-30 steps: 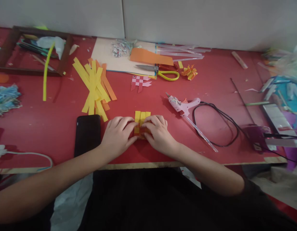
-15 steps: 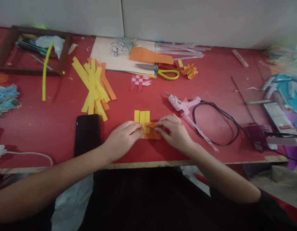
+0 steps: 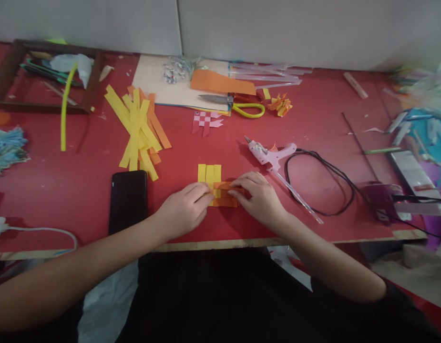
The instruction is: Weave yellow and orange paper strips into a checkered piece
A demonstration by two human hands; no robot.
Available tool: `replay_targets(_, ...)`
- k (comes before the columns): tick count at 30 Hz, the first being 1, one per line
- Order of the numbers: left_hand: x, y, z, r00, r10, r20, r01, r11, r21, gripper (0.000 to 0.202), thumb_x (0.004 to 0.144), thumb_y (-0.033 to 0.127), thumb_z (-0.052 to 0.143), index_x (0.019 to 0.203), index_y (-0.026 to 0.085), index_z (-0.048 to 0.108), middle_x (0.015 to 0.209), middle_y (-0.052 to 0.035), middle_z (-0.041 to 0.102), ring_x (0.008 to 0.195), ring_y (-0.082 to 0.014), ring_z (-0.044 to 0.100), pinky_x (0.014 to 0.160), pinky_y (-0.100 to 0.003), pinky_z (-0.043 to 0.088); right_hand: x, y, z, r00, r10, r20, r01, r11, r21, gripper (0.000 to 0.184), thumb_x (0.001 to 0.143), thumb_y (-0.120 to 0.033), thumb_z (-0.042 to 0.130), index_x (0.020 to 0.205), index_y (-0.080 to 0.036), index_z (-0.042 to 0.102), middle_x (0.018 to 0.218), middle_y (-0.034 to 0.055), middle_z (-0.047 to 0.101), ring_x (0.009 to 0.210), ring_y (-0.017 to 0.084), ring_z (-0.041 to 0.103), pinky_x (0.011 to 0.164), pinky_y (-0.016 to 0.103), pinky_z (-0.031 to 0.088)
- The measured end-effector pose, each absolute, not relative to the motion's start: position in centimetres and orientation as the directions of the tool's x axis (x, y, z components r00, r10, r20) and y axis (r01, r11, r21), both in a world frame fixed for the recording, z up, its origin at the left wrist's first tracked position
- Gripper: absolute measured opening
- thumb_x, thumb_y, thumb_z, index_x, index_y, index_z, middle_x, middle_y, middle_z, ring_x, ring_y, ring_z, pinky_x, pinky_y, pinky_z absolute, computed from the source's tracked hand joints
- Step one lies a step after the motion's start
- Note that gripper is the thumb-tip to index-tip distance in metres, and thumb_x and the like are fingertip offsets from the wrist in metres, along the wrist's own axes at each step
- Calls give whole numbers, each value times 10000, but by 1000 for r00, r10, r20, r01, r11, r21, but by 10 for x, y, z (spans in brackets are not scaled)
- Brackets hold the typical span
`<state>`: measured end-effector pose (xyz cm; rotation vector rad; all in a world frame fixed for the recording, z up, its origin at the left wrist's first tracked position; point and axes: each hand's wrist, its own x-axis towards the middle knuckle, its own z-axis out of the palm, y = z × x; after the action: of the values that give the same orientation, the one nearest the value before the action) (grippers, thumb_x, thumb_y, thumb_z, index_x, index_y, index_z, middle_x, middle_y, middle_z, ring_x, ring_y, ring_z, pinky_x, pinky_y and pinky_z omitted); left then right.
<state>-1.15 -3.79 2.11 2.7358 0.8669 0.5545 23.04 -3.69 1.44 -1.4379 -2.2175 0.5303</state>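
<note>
Yellow paper strips (image 3: 210, 173) stand side by side near the front of the red table, crossed by orange paper strips (image 3: 225, 202) in a small weave. My left hand (image 3: 186, 205) is closed at the left side of the weave, its fingertips pinching the paper there and hiding the strip ends. At the right, my right hand (image 3: 258, 195) has thumb and fingers closed on the ends of the orange strips. A woven pink paper fish (image 3: 206, 121) lies beyond the weave.
Loose yellow strips (image 3: 135, 128) lie left, behind a black phone (image 3: 128, 200). A pink glue gun (image 3: 268, 155) with its black cable (image 3: 331, 176) rests at right. Yellow-handled scissors (image 3: 249, 110) lie behind. A wooden frame (image 3: 41, 107) stands far left.
My left fingers have shifted slightly on the weave, and the lower orange strip shows more plainly between my hands. My right hand stays at the orange ends. The view has moved slightly.
</note>
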Motion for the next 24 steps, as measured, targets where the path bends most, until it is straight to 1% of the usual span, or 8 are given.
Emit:
replay_targets(2,-10,-38,20,749,598,286,531,-799,281,233,957,109,453,1086,45,637,1025,-152,638,1073,-262,596,926,-421,562,231,-43,15,-304,943,139,798,331,-503,104,897,-291,613,945,-199,630,910,80,646,856,236,594,786,387,480)
replay_targets(5,-6,-39,20,735,618,279,568,-786,244,239,961,117,462,1131,63,622,1032,-146,640,1023,-259,611,854,-418,585,233,-50,14,-250,962,112,854,274,-443,159,891,-325,620,961,-183,601,921,99,636,875,263,588,791,409,480)
replay_targets(10,-3,-39,20,729,632,262,599,-775,203,253,963,135,465,1158,48,602,1053,-144,643,994,-259,614,810,-398,592,236,-54,13,-246,965,93,869,262,-421,111,909,-295,572,844,-206,564,867,78,604,828,249,567,780,400,455)
replay_targets(13,-3,-39,20,730,637,247,605,-771,199,262,971,147,457,1167,44,596,1051,-143,643,994,-258,614,811,-399,591,234,-53,16,-253,964,77,858,260,-443,127,894,-265,559,783,-215,523,821,62,591,784,229,550,740,371,434)
replay_targets(15,-3,-39,20,728,639,248,603,-770,209,261,978,153,444,1165,53,595,1058,-144,641,1004,-256,615,822,-404,588,233,-52,20,-245,969,44,843,235,-483,130,880,-247,556,769,-218,496,790,54,600,762,218,554,716,350,425)
replay_targets(19,-3,-40,20,724,638,263,598,-770,222,269,999,166,401,1169,79,591,1080,-149,640,1036,-248,612,850,-409,581,229,-50,26,-191,981,-33,782,132,-609,41,861,-231,541,877,-214,507,818,49,654,746,200,609,662,308,425)
replay_targets(20,-3,-40,19,719,642,267,603,-767,220,271,1002,168,396,1171,84,590,1089,-149,639,1045,-248,610,855,-410,581,228,-49,26,-180,983,-45,769,112,-629,52,860,-224,529,907,-213,510,835,51,665,749,197,623,654,302,426)
replay_targets(24,-2,-41,18,712,644,278,614,-764,197,266,987,160,438,1189,69,585,1159,-165,622,1092,-272,594,879,-420,574,227,-47,27,-174,983,-61,773,98,-626,68,845,-193,491,909,-212,506,821,49,676,721,189,630,634,292,421)
